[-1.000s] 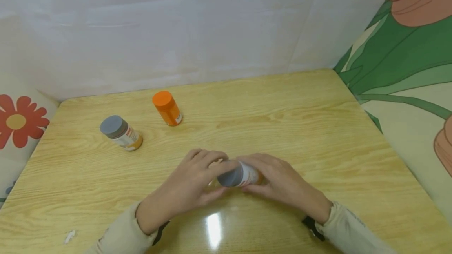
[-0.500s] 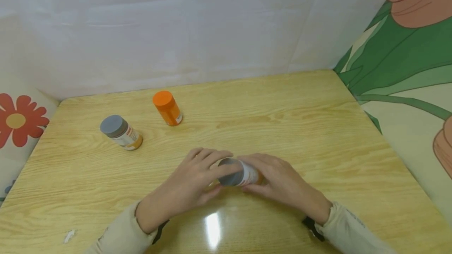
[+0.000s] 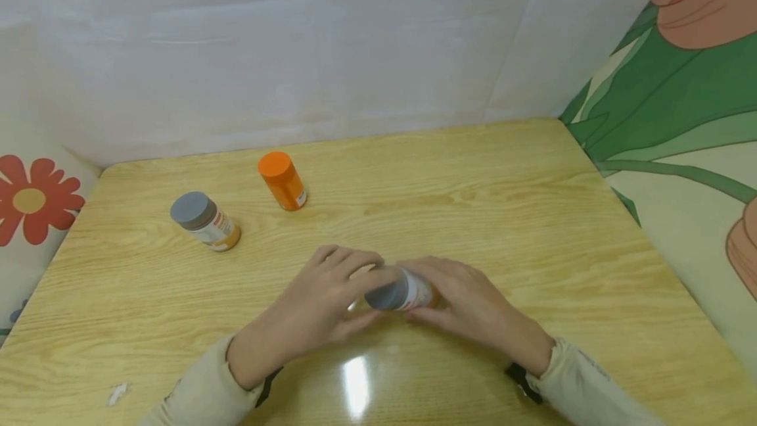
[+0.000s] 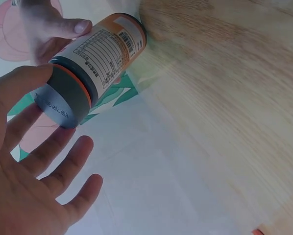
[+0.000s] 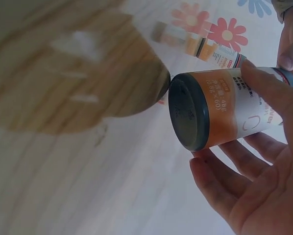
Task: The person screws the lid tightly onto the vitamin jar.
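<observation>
Tilted near the front middle of the table, a pill bottle (image 3: 418, 291) has a white and orange label and a grey lid (image 3: 387, 298). My right hand (image 3: 473, 294) grips the bottle's body, thumb on one side and fingers on the other. With thumb and first fingers my left hand (image 3: 325, 301) pinches the lid; its other fingers spread free in the left wrist view. A thin orange ring shows around the lid (image 4: 63, 93) there. The bottle's dark base (image 5: 188, 112) faces the right wrist camera, close over the table.
Another grey-lidded pill bottle (image 3: 205, 221) stands at the left of the wooden table (image 3: 503, 202). Behind it and to its right stands an orange bottle (image 3: 282, 181). A white cloth (image 3: 355, 51) hangs along the back edge, and flowered cloth (image 3: 680, 117) lines the right side.
My left thumb drew back from the lid half a second ago and has come up to it again, and the fingers have shifted around the lid. The right hand keeps its place.
</observation>
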The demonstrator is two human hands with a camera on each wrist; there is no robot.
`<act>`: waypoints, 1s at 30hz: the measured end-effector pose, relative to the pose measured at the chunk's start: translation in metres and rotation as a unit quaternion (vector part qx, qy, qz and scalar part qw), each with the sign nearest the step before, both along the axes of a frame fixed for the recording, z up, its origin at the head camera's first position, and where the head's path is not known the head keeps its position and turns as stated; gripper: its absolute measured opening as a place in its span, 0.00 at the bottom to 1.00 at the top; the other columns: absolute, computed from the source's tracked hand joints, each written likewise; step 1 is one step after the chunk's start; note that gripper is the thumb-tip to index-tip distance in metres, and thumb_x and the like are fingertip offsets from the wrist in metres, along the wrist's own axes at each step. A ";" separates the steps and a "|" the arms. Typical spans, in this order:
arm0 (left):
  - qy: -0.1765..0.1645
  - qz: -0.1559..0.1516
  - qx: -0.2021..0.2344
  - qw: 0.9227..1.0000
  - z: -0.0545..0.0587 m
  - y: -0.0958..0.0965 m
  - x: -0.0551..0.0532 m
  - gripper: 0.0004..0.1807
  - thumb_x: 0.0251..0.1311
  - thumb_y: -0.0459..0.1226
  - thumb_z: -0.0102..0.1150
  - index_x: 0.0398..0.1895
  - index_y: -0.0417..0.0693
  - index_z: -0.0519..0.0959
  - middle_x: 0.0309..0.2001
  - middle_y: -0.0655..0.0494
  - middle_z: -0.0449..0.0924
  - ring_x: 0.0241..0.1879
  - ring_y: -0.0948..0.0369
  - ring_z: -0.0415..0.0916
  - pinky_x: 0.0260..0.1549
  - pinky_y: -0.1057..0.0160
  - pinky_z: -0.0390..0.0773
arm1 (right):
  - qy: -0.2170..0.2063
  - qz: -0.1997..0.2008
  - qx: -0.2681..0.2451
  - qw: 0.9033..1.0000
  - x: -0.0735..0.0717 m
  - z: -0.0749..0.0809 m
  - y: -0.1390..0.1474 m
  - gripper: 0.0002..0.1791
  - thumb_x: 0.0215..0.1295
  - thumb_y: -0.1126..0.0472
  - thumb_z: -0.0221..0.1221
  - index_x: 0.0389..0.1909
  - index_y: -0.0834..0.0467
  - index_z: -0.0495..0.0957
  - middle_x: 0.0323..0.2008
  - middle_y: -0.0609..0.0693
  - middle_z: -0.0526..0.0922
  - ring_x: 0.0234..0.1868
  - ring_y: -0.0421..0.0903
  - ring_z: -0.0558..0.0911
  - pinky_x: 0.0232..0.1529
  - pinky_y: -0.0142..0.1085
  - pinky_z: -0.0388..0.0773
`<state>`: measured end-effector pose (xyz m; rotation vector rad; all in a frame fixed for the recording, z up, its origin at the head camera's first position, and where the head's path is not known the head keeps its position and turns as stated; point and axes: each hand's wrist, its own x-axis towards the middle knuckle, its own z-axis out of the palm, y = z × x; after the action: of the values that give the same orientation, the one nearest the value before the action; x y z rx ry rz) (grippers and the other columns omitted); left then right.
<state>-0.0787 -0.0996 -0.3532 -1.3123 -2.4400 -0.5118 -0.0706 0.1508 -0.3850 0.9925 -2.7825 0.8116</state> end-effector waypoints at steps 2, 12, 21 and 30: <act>0.002 -0.007 0.001 1.000 0.000 0.000 0.000 0.33 0.45 0.46 0.78 0.58 0.61 0.78 0.52 0.56 0.82 0.49 0.58 0.79 0.50 0.53 0.78 | 0.002 0.000 -0.001 1.000 0.000 0.000 0.000 0.38 0.48 0.48 0.75 0.62 0.52 0.75 0.53 0.47 0.85 0.49 0.43 0.84 0.49 0.42 0.84; -0.001 -0.023 0.005 1.000 0.000 -0.001 -0.001 0.33 0.44 0.43 0.78 0.58 0.61 0.78 0.54 0.56 0.81 0.51 0.58 0.77 0.51 0.54 0.78 | -0.014 -0.001 -0.003 1.000 0.001 0.001 0.000 0.38 0.49 0.49 0.74 0.63 0.52 0.74 0.54 0.48 0.84 0.50 0.44 0.84 0.49 0.43 0.83; -0.005 -0.027 0.004 1.000 0.002 -0.002 -0.001 0.34 0.43 0.41 0.79 0.58 0.60 0.78 0.58 0.56 0.80 0.53 0.58 0.75 0.52 0.56 0.76 | -0.037 -0.008 0.009 0.999 0.001 0.003 -0.001 0.37 0.51 0.49 0.73 0.63 0.51 0.73 0.54 0.47 0.84 0.49 0.43 0.84 0.47 0.42 0.83; -0.044 0.006 0.009 0.999 0.003 -0.008 -0.001 0.41 0.49 0.53 0.73 0.68 0.58 0.70 0.67 0.51 0.72 0.65 0.54 0.71 0.57 0.49 0.75 | -0.036 -0.011 -0.029 0.999 -0.004 0.001 -0.003 0.37 0.50 0.54 0.74 0.62 0.56 0.72 0.53 0.50 0.84 0.51 0.45 0.84 0.52 0.43 0.83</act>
<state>-0.0798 -0.1075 -0.3502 -1.2944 -2.5062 -0.5992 -0.0750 0.1473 -0.3836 0.9406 -2.8069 0.9378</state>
